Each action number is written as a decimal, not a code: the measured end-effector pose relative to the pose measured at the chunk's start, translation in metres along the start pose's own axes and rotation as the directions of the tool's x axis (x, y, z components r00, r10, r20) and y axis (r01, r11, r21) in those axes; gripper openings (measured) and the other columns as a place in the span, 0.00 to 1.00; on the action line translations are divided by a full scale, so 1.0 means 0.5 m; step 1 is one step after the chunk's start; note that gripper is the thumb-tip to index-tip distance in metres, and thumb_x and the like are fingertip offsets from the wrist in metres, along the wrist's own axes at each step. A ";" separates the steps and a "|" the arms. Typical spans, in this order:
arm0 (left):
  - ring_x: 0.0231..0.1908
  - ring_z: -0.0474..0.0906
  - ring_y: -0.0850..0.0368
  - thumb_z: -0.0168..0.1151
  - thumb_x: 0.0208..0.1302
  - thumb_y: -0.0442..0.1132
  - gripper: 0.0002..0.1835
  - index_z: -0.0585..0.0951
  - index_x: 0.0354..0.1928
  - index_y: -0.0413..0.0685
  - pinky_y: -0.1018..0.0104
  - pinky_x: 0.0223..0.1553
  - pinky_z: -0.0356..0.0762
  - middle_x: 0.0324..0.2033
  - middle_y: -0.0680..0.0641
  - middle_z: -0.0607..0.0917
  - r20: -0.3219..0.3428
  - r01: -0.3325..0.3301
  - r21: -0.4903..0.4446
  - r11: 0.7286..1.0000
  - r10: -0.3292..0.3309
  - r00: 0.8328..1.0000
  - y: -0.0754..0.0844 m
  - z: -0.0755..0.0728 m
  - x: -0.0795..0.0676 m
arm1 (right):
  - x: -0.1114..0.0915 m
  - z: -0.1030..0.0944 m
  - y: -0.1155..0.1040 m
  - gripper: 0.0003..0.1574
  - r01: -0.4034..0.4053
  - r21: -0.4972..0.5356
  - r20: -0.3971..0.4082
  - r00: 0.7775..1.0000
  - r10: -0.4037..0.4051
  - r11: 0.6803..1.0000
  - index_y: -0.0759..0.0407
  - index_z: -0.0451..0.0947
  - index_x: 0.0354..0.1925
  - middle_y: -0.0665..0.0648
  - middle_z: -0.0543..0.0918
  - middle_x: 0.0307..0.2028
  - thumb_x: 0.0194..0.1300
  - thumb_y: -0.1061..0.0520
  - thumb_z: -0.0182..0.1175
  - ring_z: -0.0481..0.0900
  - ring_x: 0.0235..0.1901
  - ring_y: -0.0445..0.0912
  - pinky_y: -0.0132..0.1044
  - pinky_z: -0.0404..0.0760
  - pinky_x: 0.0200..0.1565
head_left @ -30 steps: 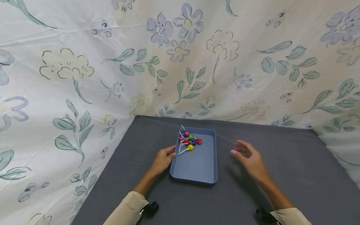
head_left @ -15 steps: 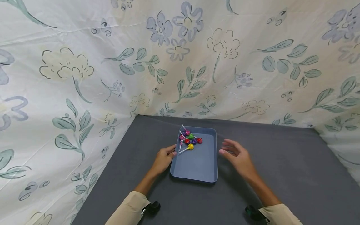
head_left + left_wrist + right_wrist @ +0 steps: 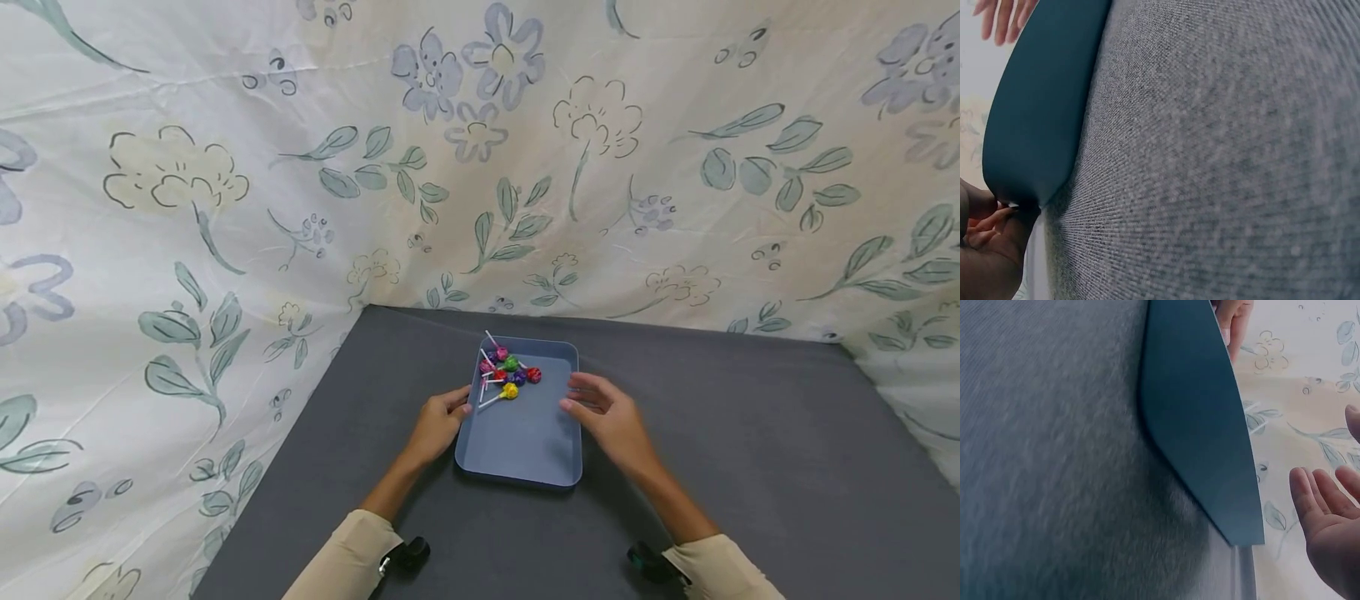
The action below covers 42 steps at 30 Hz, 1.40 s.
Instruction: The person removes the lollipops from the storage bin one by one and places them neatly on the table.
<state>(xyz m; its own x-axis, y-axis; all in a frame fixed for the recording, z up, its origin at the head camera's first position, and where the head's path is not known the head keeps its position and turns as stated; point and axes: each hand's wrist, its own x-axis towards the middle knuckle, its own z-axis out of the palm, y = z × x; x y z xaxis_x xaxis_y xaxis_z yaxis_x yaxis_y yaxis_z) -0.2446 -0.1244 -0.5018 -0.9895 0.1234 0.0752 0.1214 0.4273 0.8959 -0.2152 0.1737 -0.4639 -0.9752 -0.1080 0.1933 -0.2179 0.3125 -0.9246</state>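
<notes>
A blue-grey rectangular tray (image 3: 517,446) lies on the dark cloth. Several lollipops, a yellow lollipop (image 3: 511,391) nearest me, are bunched in its far left part, some sticks leaning on the rim. My left hand (image 3: 435,429) grips the tray's left edge, thumb on the rim; the left wrist view shows the fingers (image 3: 988,222) tucked at the tray wall (image 3: 1041,106). My right hand (image 3: 615,425) hovers at the right rim, overlapping it in the head view. In the right wrist view that hand (image 3: 1335,537) has spread fingers, apart from the tray wall (image 3: 1200,425).
Dark grey cloth (image 3: 750,450) covers the table. A white floral curtain (image 3: 480,208) hangs behind it and along the left side. Dark wrist-worn devices show at both sleeves, one at the left wrist (image 3: 408,557).
My right hand has moved left, from well beside the tray to its right rim. The left hand stays on the left edge, and the lollipops keep their places.
</notes>
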 end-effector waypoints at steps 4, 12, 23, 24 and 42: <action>0.67 0.79 0.42 0.57 0.79 0.30 0.21 0.77 0.70 0.33 0.44 0.65 0.79 0.66 0.35 0.82 -0.003 -0.001 0.003 1.000 0.001 1.000 0.000 -0.001 -0.001 | 0.009 0.017 -0.002 0.36 -0.008 0.011 0.012 1.000 0.008 1.000 0.59 0.75 0.70 0.64 0.82 0.66 0.71 0.48 0.72 0.82 0.64 0.58 0.34 0.82 0.62; 0.66 0.79 0.42 0.56 0.80 0.30 0.21 0.77 0.71 0.33 0.44 0.65 0.79 0.66 0.34 0.81 -0.002 -0.002 -0.008 1.000 0.002 1.000 0.003 0.001 -0.001 | 0.023 0.047 -0.013 0.36 -0.050 0.026 0.024 0.999 0.049 0.998 0.60 0.76 0.69 0.65 0.82 0.65 0.70 0.47 0.73 0.83 0.63 0.57 0.57 0.80 0.66; 0.67 0.79 0.44 0.56 0.80 0.32 0.22 0.77 0.71 0.35 0.44 0.66 0.78 0.67 0.36 0.81 -0.009 0.015 -0.010 1.000 -0.015 1.000 0.008 0.004 0.000 | 0.038 0.070 -0.025 0.34 -0.141 0.001 0.007 0.990 0.141 0.990 0.62 0.78 0.68 0.63 0.84 0.62 0.71 0.48 0.72 0.83 0.62 0.60 0.58 0.83 0.62; 0.67 0.79 0.44 0.56 0.80 0.32 0.22 0.77 0.71 0.35 0.44 0.66 0.78 0.67 0.36 0.81 -0.011 0.012 -0.009 1.000 -0.012 1.000 0.008 0.004 0.000 | 0.040 0.072 -0.025 0.34 -0.145 -0.003 0.003 0.989 0.145 0.989 0.62 0.78 0.68 0.64 0.84 0.62 0.71 0.48 0.72 0.83 0.62 0.60 0.58 0.83 0.62; 0.67 0.79 0.41 0.57 0.79 0.29 0.21 0.77 0.70 0.32 0.44 0.66 0.79 0.67 0.34 0.81 -0.022 -0.002 -0.041 0.999 0.001 1.000 -0.001 0.002 -0.006 | 0.077 0.118 -0.015 0.28 -0.287 0.058 -0.014 0.957 0.288 0.956 0.61 0.81 0.66 0.62 0.85 0.58 0.72 0.54 0.70 0.86 0.52 0.57 0.53 0.87 0.56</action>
<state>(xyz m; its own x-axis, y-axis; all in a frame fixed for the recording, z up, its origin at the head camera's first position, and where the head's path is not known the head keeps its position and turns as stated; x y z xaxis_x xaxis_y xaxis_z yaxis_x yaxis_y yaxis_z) -0.2418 -0.1239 -0.5027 -0.9909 0.1036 0.0859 0.1199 0.3898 0.9131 -0.2487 0.1117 -0.4690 -0.9970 -0.0004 -0.0768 0.0738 0.2751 -0.9586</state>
